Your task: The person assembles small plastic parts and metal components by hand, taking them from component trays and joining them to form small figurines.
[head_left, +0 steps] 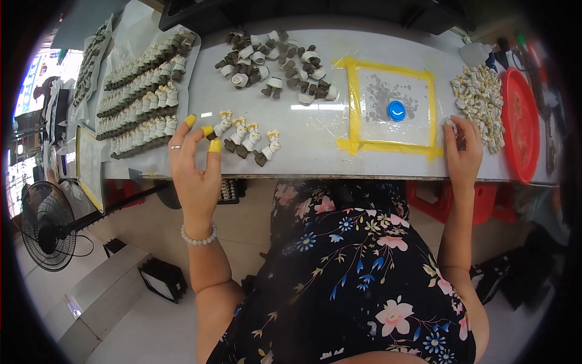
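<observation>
My left hand (198, 167) has yellow covers on several fingertips and its fingers are spread. Its index finger and thumb are beside the dark base of a small white-and-dark figurine (222, 124); whether they touch it I cannot tell. Several like it, such as this figurine (267, 149), lie tilted to the right. My right hand (464, 149) is at the right side of the table, its fingers curled around a small pale piece (450, 123) at the fingertips. Next to that hand is a heap of small cream-and-white pieces (477, 97).
Rows of finished-looking figurines (142, 99) fill a sheet at left. Headless white-and-dark bodies (274, 83) lie scattered at the back. Yellow tape (353, 106) frames a spotted patch with a blue round cap (396, 110). A red oval tray (521, 124) stands far right; a black fan (48, 225) is left.
</observation>
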Motion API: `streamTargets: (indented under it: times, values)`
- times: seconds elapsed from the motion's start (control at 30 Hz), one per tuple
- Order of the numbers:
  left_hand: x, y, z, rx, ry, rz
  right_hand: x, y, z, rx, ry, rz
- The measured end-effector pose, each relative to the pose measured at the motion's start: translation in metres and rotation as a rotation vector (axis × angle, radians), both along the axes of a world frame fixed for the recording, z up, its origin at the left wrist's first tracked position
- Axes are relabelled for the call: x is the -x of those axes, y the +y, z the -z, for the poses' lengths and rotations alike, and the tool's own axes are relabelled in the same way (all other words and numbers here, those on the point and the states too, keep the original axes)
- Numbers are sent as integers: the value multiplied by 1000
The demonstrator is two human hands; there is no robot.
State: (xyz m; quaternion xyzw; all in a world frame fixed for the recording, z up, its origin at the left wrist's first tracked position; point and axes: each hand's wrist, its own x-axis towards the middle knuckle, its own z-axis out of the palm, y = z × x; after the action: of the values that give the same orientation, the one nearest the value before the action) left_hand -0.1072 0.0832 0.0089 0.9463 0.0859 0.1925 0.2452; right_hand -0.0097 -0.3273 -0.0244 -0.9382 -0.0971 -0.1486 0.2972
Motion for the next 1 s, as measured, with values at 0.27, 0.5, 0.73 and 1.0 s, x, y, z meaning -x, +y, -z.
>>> streamTargets:
  times: [0.27,0.5,0.73,1.0]
  values:
    - [-10,15,3,93,137,26,-1,-1,2,-8,-16,-25]
    - [-3,14,5,153,119,80,-1,0,1,3,-14,-10]
    - [-1,5,6,243,68,62,-1,0,1,-9,-5,-20]
    - [4,-40,-1,-161,-59,204,-1,1,-1,0,4,-2]
